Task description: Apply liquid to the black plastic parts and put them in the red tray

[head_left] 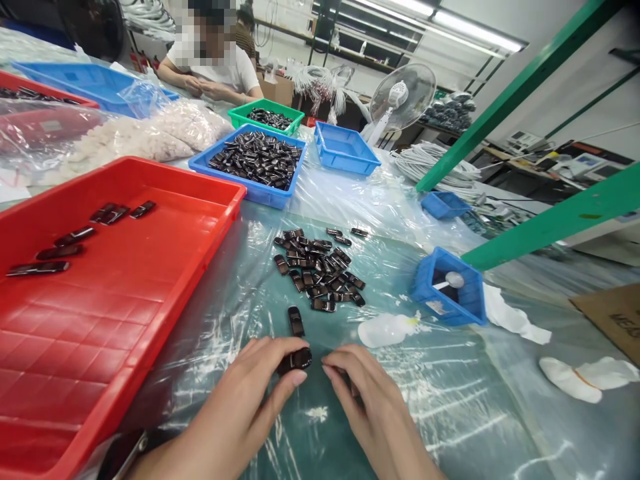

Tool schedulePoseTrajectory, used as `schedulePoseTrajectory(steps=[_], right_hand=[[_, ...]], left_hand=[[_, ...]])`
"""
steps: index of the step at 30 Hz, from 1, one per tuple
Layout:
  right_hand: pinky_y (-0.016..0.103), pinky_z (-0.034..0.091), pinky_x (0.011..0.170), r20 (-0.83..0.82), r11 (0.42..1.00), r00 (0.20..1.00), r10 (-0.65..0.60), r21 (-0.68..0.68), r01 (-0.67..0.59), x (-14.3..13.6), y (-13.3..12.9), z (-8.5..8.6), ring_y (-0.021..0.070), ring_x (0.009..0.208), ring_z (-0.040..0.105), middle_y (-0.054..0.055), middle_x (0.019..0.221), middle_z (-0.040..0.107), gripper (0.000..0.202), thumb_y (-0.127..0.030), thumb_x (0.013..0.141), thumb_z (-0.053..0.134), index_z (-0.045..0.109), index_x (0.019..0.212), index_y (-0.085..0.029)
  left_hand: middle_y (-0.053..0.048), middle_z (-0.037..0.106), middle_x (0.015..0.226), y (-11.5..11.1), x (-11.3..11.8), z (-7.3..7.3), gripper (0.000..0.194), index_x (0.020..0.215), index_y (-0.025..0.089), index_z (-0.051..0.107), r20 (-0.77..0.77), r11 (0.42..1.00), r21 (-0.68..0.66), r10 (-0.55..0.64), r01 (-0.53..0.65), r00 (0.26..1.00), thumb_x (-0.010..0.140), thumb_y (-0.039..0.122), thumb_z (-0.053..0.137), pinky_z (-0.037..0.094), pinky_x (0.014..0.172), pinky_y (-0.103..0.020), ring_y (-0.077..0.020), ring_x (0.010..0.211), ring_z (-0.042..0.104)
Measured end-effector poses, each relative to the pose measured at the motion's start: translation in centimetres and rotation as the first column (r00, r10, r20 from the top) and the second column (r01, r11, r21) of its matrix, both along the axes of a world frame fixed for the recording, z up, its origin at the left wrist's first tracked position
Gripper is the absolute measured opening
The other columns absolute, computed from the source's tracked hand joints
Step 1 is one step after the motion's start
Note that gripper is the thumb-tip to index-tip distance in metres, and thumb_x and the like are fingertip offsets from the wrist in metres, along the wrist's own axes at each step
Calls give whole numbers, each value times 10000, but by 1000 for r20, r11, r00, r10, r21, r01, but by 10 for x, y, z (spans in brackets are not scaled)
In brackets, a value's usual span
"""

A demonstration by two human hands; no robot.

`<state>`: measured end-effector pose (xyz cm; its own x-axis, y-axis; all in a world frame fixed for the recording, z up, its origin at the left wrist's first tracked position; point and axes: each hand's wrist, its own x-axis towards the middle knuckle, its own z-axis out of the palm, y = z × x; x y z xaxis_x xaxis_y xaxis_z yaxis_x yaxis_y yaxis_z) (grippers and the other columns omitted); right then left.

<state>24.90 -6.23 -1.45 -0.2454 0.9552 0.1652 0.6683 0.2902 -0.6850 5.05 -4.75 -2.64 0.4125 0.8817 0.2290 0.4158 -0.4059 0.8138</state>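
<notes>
Black glossy plastic clip (295, 361) is pinched in my left hand (250, 393), fingers closed on it, just right of the red tray (125, 320). My right hand (365, 393) rests beside it, fingers curled; I cannot tell whether it grips anything.

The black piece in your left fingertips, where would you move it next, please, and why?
Probably left into the red tray. The left hand pinches one black piece, the right hand rests beside it, and similar pieces already lie apart in that tray, unlike the loose pile.

Loose parts pile (320, 270) between tray (150, 280) — left — and bin (450, 297).
</notes>
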Motion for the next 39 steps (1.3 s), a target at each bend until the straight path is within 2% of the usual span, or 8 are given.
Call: schedulePoseTrajectory(steps=[6,10,15,24,30,35,37,39], right_hand=[[248,525,582,-292,961,952,-92,-276,9,3,0,18,137,646,627,5,807,618,150,-343,959,500,575,880,-240],[256,508,656,-630,820,720,-290,-552,-153,-4,-2,26,125,667,609,-4,774,633,206,-422,866,650,639,830,-219],[223,473,658,-715,719,544,-439,-643,-264,-13,-4,26,101,652,567,-37,668,590,187,-370,811,738,652,804,-204],[213,468,640,-719,702,513,-468,-656,-277,-12,-4,23,93,637,556,-41,669,572,189,-360,798,754,652,792,-201],[203,485,632,-734,674,496,-464,-656,-341,-12,-4,15,79,633,571,-59,704,538,261,-398,752,786,622,825,-208],[217,483,598,-730,665,525,-437,-655,-357,-15,-3,10,92,616,564,-53,687,520,310,-457,754,765,597,816,-203],[219,465,570,-738,692,541,-404,-633,-347,-16,-3,11,90,585,543,-59,672,510,343,-494,734,767,584,806,-213],[218,432,525,-748,734,558,-358,-595,-327,-15,-5,13,90,546,508,-59,658,519,393,-545,687,778,580,801,-225]], left_hand=[[-36,651,986,-2,-1,2,245,1262,243,450,-17,984,95,-153,154,988,1026,234,386,484,746,-321,-197,859,618],[-52,652,943,-1,0,1,244,1241,209,460,-2,970,188,-156,154,988,1043,277,336,467,713,-321,-196,809,601],[-50,659,898,1,3,2,242,1222,189,472,-34,949,273,-153,156,988,1045,273,330,464,675,-310,-189,764,604],[-59,691,916,3,2,14,265,1196,140,518,-119,900,382,-177,210,977,1051,233,316,484,673,-273,-167,778,626],[-82,696,951,3,0,5,271,1206,143,531,-102,877,457,-112,147,988,1049,200,317,461,706,-305,-187,813,618],[-111,702,1010,-5,0,6,295,1257,104,517,-194,854,467,-155,230,969,1038,161,328,477,716,-321,-197,831,624],[-91,717,994,-15,2,13,312,1283,132,518,-230,847,504,-56,168,972,1038,176,331,483,747,-344,-209,829,635],[-66,729,997,-24,-3,23,341,1335,182,504,-235,816,578,177,-9,956,1003,159,431,480,818,-392,-237,861,647]])
